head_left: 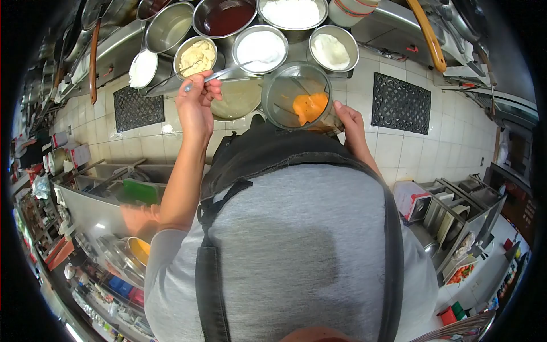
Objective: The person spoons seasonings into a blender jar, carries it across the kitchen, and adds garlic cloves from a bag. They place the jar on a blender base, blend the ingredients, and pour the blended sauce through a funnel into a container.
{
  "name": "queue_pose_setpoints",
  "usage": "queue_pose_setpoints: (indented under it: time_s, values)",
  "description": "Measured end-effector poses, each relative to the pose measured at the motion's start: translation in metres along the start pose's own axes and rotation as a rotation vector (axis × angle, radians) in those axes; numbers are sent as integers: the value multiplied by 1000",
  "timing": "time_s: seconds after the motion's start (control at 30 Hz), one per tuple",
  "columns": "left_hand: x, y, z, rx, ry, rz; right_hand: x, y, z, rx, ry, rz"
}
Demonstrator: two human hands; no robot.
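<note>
My left hand (198, 102) is closed on the handle of a metal spoon (228, 70), whose far end reaches to the rim of a metal bowl of white powder (261, 50). At the right side of a clear blender jar (279, 97) is my right hand (352, 122), closed, with part of its fingers hidden behind the jar. Inside the jar lies an orange mass (309, 108). Just left of the spoon stands a bowl of pale yellow paste (198, 55). A container of pale liquid (236, 98) sits between my hands.
More metal containers line the counter: white powder (143, 69), dark red liquid (229, 20) and a white creamy mass (331, 51). Wooden handles (95, 62) stick out at both sides. Black mats (401, 102) lie on the tiled floor. A steel worktop (102, 208) is at left.
</note>
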State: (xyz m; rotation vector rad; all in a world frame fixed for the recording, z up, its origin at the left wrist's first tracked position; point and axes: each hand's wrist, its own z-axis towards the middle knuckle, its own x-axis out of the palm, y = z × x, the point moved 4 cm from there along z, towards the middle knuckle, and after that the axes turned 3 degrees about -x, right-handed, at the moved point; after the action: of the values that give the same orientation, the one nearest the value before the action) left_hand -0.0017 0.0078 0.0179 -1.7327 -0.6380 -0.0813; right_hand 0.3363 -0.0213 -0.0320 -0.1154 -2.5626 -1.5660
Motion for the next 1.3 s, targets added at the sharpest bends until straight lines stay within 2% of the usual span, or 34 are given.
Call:
queue_pose_setpoints:
  time_s: [0.07, 0.13, 0.17, 0.23, 0.27, 0.33, 0.37, 0.43, 0.47, 0.53, 0.77, 0.9, 0.97, 1.07, 1.23, 1.3]
  values:
    - [8, 4, -8, -14, 36, 27, -4, -6, 3, 2, -4, -19]
    - [22, 19, -18, -70, 175, 231, -3, -8, 3, 11, -1, 13]
    - [27, 25, -24, -71, 174, 231, -2, -8, 3, 16, 2, 43]
    - [42, 34, -35, -58, 369, 491, -1, -6, 2, 11, -5, 41]
    - [44, 33, -37, -60, 370, 491, -1, -5, 2, 6, -12, 39]
    - [58, 23, -44, 211, 591, 823, -2, -4, 1, 13, -12, 21]
    - [58, 19, -44, 211, 591, 823, -1, -4, 2, 19, -8, 4]
    - [47, 5, -37, 168, 401, 638, -1, -3, 2, 15, -6, 5]
    - [45, -3, -33, 168, 400, 638, -1, -3, 1, 11, -3, 7]
    - [38, -23, -20, 300, 270, 500, -3, -6, 2, 13, 1, -3]
    - [16, -16, -2, 381, 64, 478, -3, -3, 0, 2, 3, 6]
    - [16, -13, -8, 467, 43, 520, -10, -9, 1, 18, -23, -41]
    - [22, -15, -13, 583, 90, 586, -18, -17, 2, 2, -62, -101]
    - [28, -17, -13, 477, 120, 599, -30, -28, 0, -33, -110, -68]
    - [58, -27, -4, 496, 149, 413, -31, -11, -18, 12, -157, 28]
    - [83, -19, 2, 412, 325, 406, -37, -11, -21, 21, -159, 13]
